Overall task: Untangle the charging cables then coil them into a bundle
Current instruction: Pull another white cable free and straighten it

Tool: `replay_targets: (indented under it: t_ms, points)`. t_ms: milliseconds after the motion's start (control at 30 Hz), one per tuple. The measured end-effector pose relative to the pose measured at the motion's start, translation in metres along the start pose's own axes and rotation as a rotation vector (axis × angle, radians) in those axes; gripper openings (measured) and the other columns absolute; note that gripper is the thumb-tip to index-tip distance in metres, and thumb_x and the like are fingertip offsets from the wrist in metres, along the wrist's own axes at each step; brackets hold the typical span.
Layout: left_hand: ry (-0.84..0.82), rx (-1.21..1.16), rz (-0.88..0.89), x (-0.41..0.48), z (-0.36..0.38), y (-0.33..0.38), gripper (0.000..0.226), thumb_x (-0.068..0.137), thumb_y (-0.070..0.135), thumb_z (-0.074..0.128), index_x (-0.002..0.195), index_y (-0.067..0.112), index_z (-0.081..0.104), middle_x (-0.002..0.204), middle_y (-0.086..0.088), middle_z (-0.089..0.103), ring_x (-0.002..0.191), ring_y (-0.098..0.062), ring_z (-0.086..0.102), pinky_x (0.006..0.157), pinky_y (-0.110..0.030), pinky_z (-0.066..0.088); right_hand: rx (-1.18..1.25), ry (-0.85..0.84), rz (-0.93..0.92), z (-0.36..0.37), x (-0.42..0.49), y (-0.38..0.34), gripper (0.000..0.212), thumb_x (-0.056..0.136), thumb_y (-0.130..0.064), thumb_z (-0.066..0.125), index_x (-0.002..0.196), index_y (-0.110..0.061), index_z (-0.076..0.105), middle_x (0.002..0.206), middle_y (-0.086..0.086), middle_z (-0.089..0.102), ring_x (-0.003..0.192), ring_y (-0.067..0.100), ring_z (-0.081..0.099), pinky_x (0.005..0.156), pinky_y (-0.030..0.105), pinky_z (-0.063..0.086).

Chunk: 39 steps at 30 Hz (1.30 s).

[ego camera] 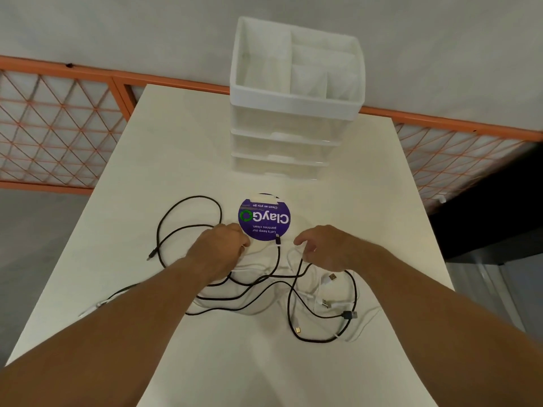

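A tangle of black cables [188, 218] and white cables [332, 292] lies on the white table [176, 142], in front of a round purple sticker. My left hand [220, 248] is pressed down at the middle of the tangle, its fingers curled round a white cable where a black loop passes beneath. To the right, my right hand [326, 248] hovers with thumb and fingers curved but apart, a white cable loop just below the fingertips. Several plugs [349, 314] lie loose at the right. A white cable end [100, 304] pokes out under my left forearm.
A white plastic drawer organiser [293, 113] stands at the back of the table, behind the purple ClayGo sticker [264, 217]. An orange lattice railing [58, 127] runs behind the table. The table's edges fall off left and right.
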<state>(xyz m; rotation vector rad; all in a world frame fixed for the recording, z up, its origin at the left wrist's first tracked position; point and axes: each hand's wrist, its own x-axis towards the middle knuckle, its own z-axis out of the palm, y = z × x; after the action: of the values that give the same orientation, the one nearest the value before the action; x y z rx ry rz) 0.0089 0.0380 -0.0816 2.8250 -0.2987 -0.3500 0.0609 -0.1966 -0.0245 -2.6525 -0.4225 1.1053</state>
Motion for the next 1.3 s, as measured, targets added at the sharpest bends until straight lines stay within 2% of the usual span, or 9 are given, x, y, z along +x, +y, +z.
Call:
replay_targets:
  t_ms: [100,167,233,333,533,667,800,1000,1300]
  points:
    - [-0.01,-0.026,-0.01,0.002,0.001,0.003,0.029,0.099,0.021,0.044,0.119,0.022,0.065,0.126,0.003,0.057,0.108,-0.019,0.057,0.087,-0.031,0.048,0.244,0.019,0.077,0.007,0.003,0.004,0.039,0.099,-0.013,0.04,0.136,-0.019,0.05,0.105,0.004,0.063,0.075,0.01,0.062,0.06,0.015,0.044]
    - [-0.008,-0.028,-0.022,0.002,0.001,0.006,0.028,0.099,0.022,0.044,0.117,0.021,0.065,0.125,0.003,0.056,0.107,-0.019,0.058,0.085,-0.031,0.048,0.298,0.047,0.108,0.007,0.005,0.007,0.037,0.102,-0.018,0.038,0.137,-0.021,0.048,0.1,0.003,0.063,0.064,0.013,0.062,0.055,0.019,0.047]
    - [-0.002,-0.024,-0.028,0.002,0.003,0.009,0.027,0.099,0.023,0.044,0.118,0.021,0.064,0.126,0.002,0.055,0.106,-0.02,0.057,0.084,-0.031,0.047,0.146,0.075,0.104,0.006,0.006,0.01,0.037,0.101,-0.025,0.044,0.137,-0.026,0.049,0.113,0.001,0.061,0.071,0.015,0.063,0.065,0.022,0.05]
    - [-0.007,-0.031,-0.032,0.002,0.006,0.013,0.027,0.099,0.025,0.045,0.118,0.021,0.063,0.126,0.002,0.055,0.108,-0.02,0.057,0.084,-0.032,0.047,-0.176,0.118,0.079,0.008,0.011,0.009,0.032,0.097,-0.033,0.051,0.129,-0.03,0.057,0.129,-0.001,0.057,0.105,0.021,0.06,0.089,0.03,0.048]
    - [0.073,-0.184,0.013,0.005,0.004,0.028,0.027,0.099,0.032,0.044,0.108,0.021,0.066,0.11,0.003,0.064,0.098,-0.018,0.057,0.08,-0.034,0.049,-0.327,0.204,0.027,0.005,0.017,0.011,0.017,0.097,-0.031,0.054,0.105,-0.023,0.067,0.112,0.001,0.053,0.104,0.024,0.056,0.083,0.033,0.046]
    - [0.001,-0.291,0.109,0.007,0.001,0.046,0.028,0.101,0.029,0.044,0.116,0.018,0.065,0.116,0.004,0.065,0.105,-0.015,0.057,0.086,-0.033,0.048,-0.387,0.251,0.015,-0.012,0.015,0.013,0.016,0.097,-0.033,0.051,0.102,-0.026,0.065,0.113,-0.001,0.054,0.107,0.023,0.05,0.09,0.037,0.039]
    - [-0.052,-0.246,0.142,0.007,0.01,0.052,0.03,0.102,0.03,0.044,0.113,0.016,0.067,0.111,0.001,0.067,0.101,-0.017,0.06,0.085,-0.032,0.05,-0.384,0.286,0.034,-0.025,0.013,0.016,0.013,0.097,-0.024,0.05,0.097,-0.024,0.062,0.106,0.0,0.06,0.094,0.022,0.058,0.08,0.033,0.044]
    - [-0.066,-0.183,0.133,0.007,0.016,0.053,0.028,0.101,0.029,0.043,0.11,0.018,0.068,0.106,0.001,0.067,0.095,-0.016,0.06,0.083,-0.036,0.052,-0.398,0.489,-0.02,-0.047,0.005,0.014,0.021,0.1,-0.027,0.045,0.107,-0.018,0.063,0.106,0.006,0.057,0.096,0.026,0.057,0.075,0.034,0.044]
    - [-0.075,-0.017,0.157,0.01,0.017,0.059,0.025,0.102,0.027,0.043,0.111,0.017,0.065,0.105,-0.003,0.065,0.094,-0.019,0.06,0.08,-0.034,0.053,-0.407,0.592,-0.066,-0.078,-0.007,-0.001,0.024,0.103,-0.027,0.04,0.111,-0.017,0.06,0.11,0.007,0.053,0.091,0.029,0.058,0.076,0.037,0.046]
